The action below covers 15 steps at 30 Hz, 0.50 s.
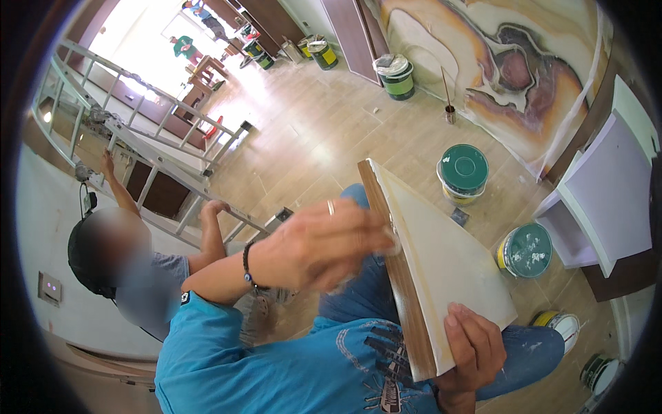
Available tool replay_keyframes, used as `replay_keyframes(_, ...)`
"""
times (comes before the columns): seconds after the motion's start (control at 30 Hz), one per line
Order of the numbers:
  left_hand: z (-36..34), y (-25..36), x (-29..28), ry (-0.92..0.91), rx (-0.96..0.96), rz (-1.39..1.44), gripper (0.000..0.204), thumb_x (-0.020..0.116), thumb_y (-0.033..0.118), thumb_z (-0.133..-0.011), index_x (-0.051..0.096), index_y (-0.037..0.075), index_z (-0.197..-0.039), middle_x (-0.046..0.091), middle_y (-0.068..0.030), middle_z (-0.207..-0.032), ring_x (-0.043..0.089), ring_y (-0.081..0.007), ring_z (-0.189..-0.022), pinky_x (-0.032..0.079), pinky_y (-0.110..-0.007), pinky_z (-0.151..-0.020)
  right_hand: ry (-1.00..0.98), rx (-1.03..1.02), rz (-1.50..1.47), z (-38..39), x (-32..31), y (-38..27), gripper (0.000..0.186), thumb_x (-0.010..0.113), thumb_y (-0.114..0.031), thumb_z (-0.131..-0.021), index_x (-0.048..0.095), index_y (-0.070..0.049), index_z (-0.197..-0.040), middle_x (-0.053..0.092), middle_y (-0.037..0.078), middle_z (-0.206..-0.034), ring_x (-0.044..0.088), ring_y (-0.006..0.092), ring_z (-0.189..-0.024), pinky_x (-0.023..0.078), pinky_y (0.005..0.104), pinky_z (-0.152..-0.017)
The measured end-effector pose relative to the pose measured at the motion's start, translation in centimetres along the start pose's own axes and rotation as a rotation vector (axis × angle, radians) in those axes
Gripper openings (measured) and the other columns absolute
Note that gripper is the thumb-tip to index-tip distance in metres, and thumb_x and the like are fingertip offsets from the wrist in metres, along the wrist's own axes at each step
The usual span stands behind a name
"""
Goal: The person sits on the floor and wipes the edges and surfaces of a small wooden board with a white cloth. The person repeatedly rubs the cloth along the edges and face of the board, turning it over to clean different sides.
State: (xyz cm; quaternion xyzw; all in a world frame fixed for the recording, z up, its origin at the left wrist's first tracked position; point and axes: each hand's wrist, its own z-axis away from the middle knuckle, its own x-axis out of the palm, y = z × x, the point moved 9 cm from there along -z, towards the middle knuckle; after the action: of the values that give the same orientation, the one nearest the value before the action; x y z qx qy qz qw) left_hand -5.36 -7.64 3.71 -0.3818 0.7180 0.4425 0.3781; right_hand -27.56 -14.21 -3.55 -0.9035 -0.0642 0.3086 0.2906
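Observation:
A cream-white panel with a brown wood-look edge strip lies tilted across my jeans-clad legs. My right hand grips its near corner, fingers flat on the pale face and the thumb hidden. My left hand, with a ring and a dark bead bracelet, is blurred by motion. Its fingers are curled together at the brown strip, near the line where it meets the pale face. Something small and whitish shows at the fingertips, too smeared to name.
A person in a black cap holds an aluminium ladder close on my left. Green-lidded paint buckets stand ahead and to my right, beside a white shelf unit. A marbled panel leans at the back. Other people work far off.

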Motion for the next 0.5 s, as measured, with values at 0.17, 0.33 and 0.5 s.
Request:
replay_keyframes(0.17,0.0,-0.4,0.0,-0.040,-0.033,-0.043,0.042,0.066,-0.006,-0.081,0.078,0.001,-0.120,0.071,-0.0164,-0.114,0.068,-0.0309,-0.091,0.054,-0.039,-0.077,-0.013,-0.008,-0.023,0.0,0.1,0.0,0.036,0.069,-0.039,-0.105,0.073,-0.006,-0.118,0.080,0.015,-0.107,0.078,0.0329,-0.095,0.064,0.0410,-0.078)
replay_keyframes(0.33,0.2,-1.5,-0.2,-0.026,-0.088,-0.104,0.042,0.065,-0.007,-0.080,0.079,0.001,-0.120,0.071,-0.0166,-0.114,0.068,-0.0306,-0.088,0.054,-0.039,-0.075,-0.040,0.011,-0.038,-0.2,0.1,0.0,0.032,0.065,-0.035,-0.107,0.073,-0.006,-0.120,0.080,0.014,-0.109,0.079,0.0325,-0.096,0.064,0.0404,-0.079)
replay_keyframes(0.5,0.0,-0.3,-0.1,0.001,0.021,-0.017,0.045,0.063,-0.008,-0.079,0.079,0.002,-0.119,0.071,-0.0170,-0.112,0.068,-0.0308,-0.087,0.054,-0.041,-0.074,0.002,0.017,0.013,0.6,0.1,0.2,0.024,0.063,-0.029,-0.107,0.075,-0.018,-0.124,0.080,0.005,-0.120,0.078,0.0251,-0.103,0.059,0.0352,-0.073)
